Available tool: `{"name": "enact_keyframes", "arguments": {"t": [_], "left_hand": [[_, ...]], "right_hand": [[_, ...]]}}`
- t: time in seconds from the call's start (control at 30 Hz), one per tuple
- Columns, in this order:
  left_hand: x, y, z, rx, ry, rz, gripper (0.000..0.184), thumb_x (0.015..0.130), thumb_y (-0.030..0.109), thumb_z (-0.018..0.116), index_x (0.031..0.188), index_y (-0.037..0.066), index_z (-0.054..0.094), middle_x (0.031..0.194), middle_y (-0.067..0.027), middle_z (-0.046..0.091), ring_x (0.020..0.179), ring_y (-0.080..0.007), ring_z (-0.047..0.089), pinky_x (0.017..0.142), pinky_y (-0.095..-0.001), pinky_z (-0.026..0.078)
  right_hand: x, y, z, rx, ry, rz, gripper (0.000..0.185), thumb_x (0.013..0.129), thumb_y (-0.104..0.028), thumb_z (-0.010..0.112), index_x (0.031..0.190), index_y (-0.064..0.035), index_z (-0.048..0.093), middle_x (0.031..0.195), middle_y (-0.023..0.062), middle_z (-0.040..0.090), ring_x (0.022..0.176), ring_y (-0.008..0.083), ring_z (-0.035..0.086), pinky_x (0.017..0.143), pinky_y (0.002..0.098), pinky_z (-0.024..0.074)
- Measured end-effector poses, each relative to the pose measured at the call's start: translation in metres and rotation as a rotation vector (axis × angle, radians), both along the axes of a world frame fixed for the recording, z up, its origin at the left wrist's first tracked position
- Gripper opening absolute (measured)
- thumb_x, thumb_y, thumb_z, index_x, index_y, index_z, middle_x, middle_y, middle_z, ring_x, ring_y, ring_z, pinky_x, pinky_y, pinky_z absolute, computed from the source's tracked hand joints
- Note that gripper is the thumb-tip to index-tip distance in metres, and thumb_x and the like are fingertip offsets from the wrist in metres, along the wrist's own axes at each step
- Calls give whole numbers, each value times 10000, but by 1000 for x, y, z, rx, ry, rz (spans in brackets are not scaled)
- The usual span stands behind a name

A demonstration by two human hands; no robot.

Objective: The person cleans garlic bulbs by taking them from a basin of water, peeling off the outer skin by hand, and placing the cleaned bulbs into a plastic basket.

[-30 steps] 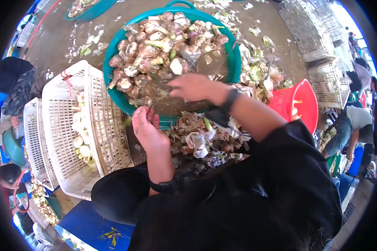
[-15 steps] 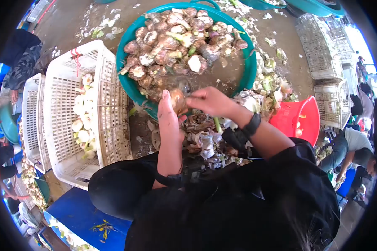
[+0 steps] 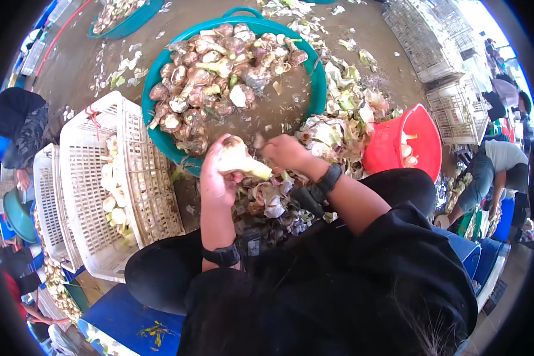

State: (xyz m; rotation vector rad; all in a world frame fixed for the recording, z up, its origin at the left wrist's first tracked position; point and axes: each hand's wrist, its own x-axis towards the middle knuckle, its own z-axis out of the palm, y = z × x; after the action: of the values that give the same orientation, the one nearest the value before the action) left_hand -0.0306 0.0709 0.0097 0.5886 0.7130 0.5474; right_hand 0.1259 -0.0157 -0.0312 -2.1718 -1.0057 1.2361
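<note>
In the head view, my left hand (image 3: 215, 181) is wrapped round a garlic bulb (image 3: 236, 155), whose pale green stem points to the right. White flesh shows on it, with a brown patch at the top. Close beside the stem, my right hand (image 3: 291, 153) is curled closed, apart from the bulb. A small blurred brownish scrap seems to be at its fingertips; I cannot make it out. Just beyond both hands stands a green tub (image 3: 320, 98) of muddy water, heaped with brown-skinned garlic bulbs (image 3: 199, 77).
A white crate (image 3: 151, 172) on the left holds pale bulbs. To the right is a red bucket (image 3: 380, 148) with several pale bulbs. Peeled skins (image 3: 332, 139) litter the floor. A blue surface (image 3: 130, 314) lies lower left. Other people sit at both sides.
The bulb has come away from the tub's near edge toward me and now shows white with its stem sideways. My right hand has separated from it. The view has shifted.
</note>
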Motion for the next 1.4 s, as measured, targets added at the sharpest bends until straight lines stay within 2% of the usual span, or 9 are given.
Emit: {"name": "enact_keyframes", "arguments": {"t": [0.17,0.23,0.57,0.77,1.0,1.1,1.2,1.33,1.4], "left_hand": [[-11,10,-4,199,150,38,323,842,179,447,1129,38,494,869,-70,608,658,-127,585,451,-223,430],[-2,5,-4,179,177,13,318,834,161,447,1120,34,505,879,-70,610,656,-124,585,464,-225,438],[9,-7,-6,136,229,-62,312,809,156,459,1079,18,532,844,-68,616,600,-115,559,440,-212,415],[11,-4,-19,-7,228,-16,390,829,262,404,1127,39,521,905,-81,621,656,-154,584,497,-243,469],[8,-8,4,328,502,-583,619,879,569,268,1156,76,519,914,-15,617,769,-104,571,526,-215,459],[15,-24,-1,338,565,-517,382,897,371,450,1128,73,516,893,-18,572,737,-80,540,559,-208,448],[17,-33,-22,805,404,-389,313,894,260,493,1127,51,504,924,-26,551,734,-59,506,617,-185,425],[16,-30,-5,575,352,-349,346,883,183,515,1194,40,468,972,-41,547,808,-95,515,708,-232,437],[19,-29,4,447,345,-320,390,872,200,536,1216,38,448,992,-52,550,845,-109,522,737,-243,437]], "right_hand": [[14,-40,28,27,-957,239,312,819,-278,505,1000,-27,544,768,191,609,787,284,620,692,412,488],[-2,-29,54,457,-510,258,218,821,-228,493,930,-45,538,740,164,595,723,292,607,619,391,493],[-28,-14,66,275,-628,552,147,758,-165,501,689,-52,566,667,102,608,630,278,621,567,374,507],[-20,-15,37,119,513,-492,233,741,-215,501,669,-10,583,631,171,591,612,313,607,621,408,497],[-14,-48,56,673,-860,354,87,702,-154,550,660,-89,509,595,66,505,578,218,560,517,339,472],[-20,-45,54,519,-891,439,121,728,-176,531,700,-60,551,645,86,567,586,240,589,551,340,487],[-4,-38,26,338,-145,-104,216,800,-186,469,755,3,564,678,188,591,673,300,617,612,396,490],[-5,-48,47,251,436,-191,253,810,-218,489,762,8,591,657,196,578,644,338,597,622,396,481],[-15,-53,47,404,124,-106,246,817,-219,499,765,-1,599,638,167,580,602,306,595,595,381,480]]}}
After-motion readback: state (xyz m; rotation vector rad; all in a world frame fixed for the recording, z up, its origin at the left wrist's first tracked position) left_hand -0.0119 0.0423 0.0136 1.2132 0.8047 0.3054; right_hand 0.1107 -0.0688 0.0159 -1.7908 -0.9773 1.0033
